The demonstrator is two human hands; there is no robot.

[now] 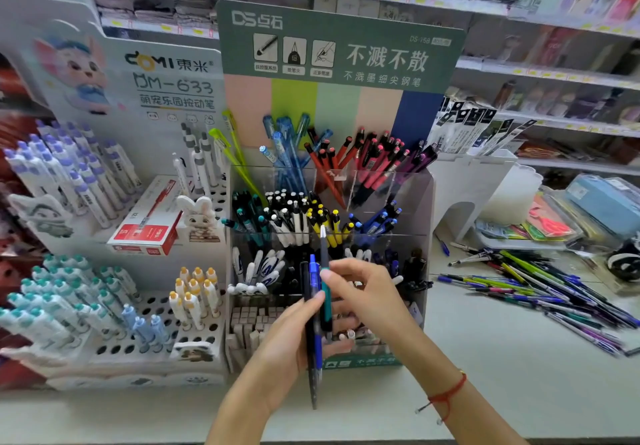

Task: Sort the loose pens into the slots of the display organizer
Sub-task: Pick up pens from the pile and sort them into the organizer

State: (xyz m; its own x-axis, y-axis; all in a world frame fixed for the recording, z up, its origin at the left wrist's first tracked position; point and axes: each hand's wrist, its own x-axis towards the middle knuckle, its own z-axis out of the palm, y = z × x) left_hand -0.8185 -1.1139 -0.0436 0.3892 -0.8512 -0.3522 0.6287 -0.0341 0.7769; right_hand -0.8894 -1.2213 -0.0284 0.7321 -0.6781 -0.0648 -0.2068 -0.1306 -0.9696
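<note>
A clear tiered display organizer [414, 202] with a green header card stands at the centre, its slots holding pens grouped by colour. In front of it my left hand [277, 344] grips a small bunch of pens [313, 337], blue and black, held upright. My right hand [360, 292] pinches a teal pen with a white tip [324, 271], which stands upright beside the bunch, its tip level with the yellow pens' slot. A pile of loose pens [540, 285] lies on the counter to the right.
A white peg-hole display [114, 347] with capped pens and a red box [145, 223] stands at the left. Packets and a white stand [474, 181] sit at the right back. Store shelves run behind. The white counter [485, 375] extends in front.
</note>
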